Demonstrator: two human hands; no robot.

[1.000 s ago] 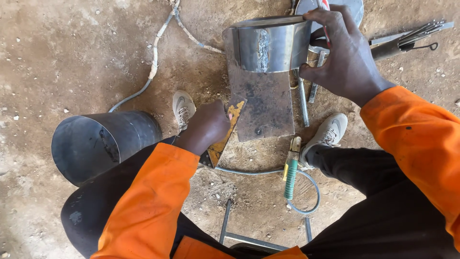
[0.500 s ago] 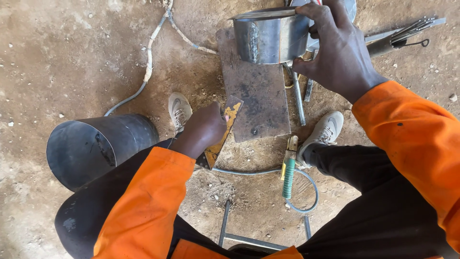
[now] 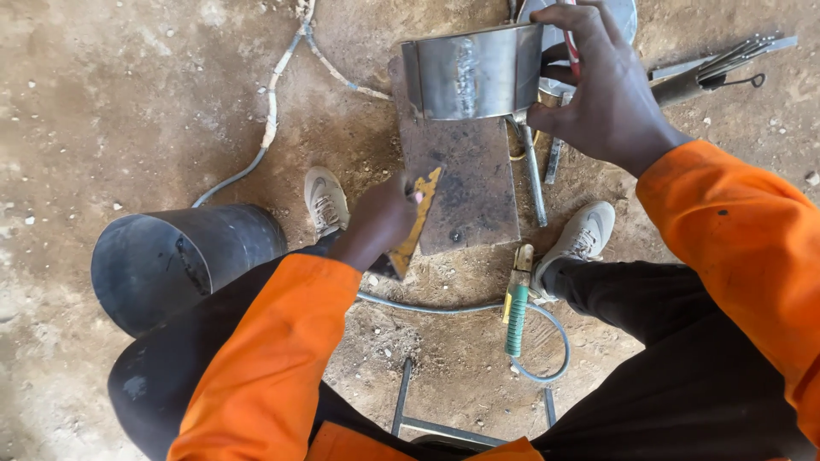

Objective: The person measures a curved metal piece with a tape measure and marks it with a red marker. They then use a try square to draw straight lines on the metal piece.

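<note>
Right hand (image 3: 608, 96) — closed on the far edge of a bent sheet-metal band (image 3: 472, 70), shiny grey with a weld seam down its face; the band was held up above the top end of a flat steel plate (image 3: 461, 183) that lay on the dirt floor.

Left hand (image 3: 380, 224) — fist closed round a yellow-stained tool (image 3: 416, 224) whose tip rested against the plate's left edge; what kind of tool it was could not be told.

Dark rolled-metal cylinder (image 3: 175, 260) — lying on its side, just beside the person's left knee.

Green-handled electrode holder (image 3: 516, 307) — on the ground between the feet, its grey cable (image 3: 444, 309) looping away.

Bundle of welding rods (image 3: 726, 61) — upper right, well apart from the plate.

Pale shoes (image 3: 326, 201) — one on either side of the plate.

Orange sleeves, dark trousers.
</note>
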